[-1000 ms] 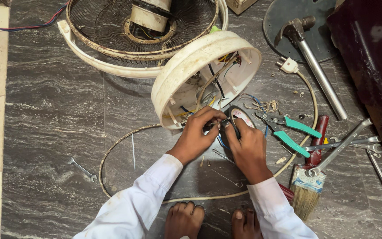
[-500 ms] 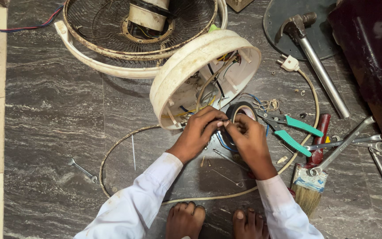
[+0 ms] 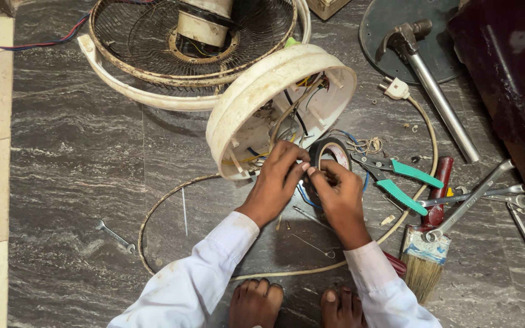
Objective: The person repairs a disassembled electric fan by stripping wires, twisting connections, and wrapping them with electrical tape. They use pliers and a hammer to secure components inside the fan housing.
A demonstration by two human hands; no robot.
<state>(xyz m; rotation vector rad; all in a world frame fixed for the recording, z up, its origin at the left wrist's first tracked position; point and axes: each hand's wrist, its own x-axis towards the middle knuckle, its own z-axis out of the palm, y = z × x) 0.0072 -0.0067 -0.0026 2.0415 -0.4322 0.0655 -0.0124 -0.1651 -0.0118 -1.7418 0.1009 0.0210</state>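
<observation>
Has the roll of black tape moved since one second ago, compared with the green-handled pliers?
Cannot tell for sure. The roll of black tape sits in the right hand, just left of the green-handled pliers, about as before; any shift is very small.

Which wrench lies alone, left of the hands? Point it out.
The small wrench on the dark floor, left of the white sleeve; the other wrenches lie grouped on the right by the brush.
</observation>
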